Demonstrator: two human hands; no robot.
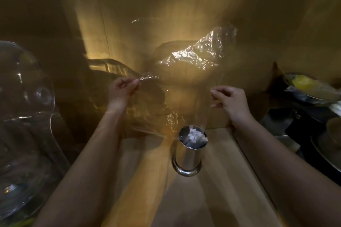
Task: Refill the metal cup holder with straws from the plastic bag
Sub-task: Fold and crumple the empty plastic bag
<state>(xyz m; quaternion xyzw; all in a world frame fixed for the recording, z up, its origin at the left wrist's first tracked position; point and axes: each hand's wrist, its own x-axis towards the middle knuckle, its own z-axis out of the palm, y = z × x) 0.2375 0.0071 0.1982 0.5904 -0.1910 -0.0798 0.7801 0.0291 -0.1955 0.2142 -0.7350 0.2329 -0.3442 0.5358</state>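
Observation:
A shiny metal cup holder [190, 155] stands upright on the wooden counter, with white straw ends [195, 136] showing in its mouth. Above it I hold a clear plastic bag [175, 105] stretched between both hands. My left hand [122, 91] pinches the bag's upper left edge. My right hand [230, 100] pinches its right edge. The bag's lower end hangs just over the cup's rim. Whether any straws lie inside the bag is hard to tell through the glare.
A crumpled clear plastic sheet [199, 53] lies further back on a dark shape. Large glass vessels [24, 116] stand at the left. At the right sit a tray with yellow wrapped items [310, 86] and metal plates [326, 145]. The wooden counter [212, 199] extends toward me.

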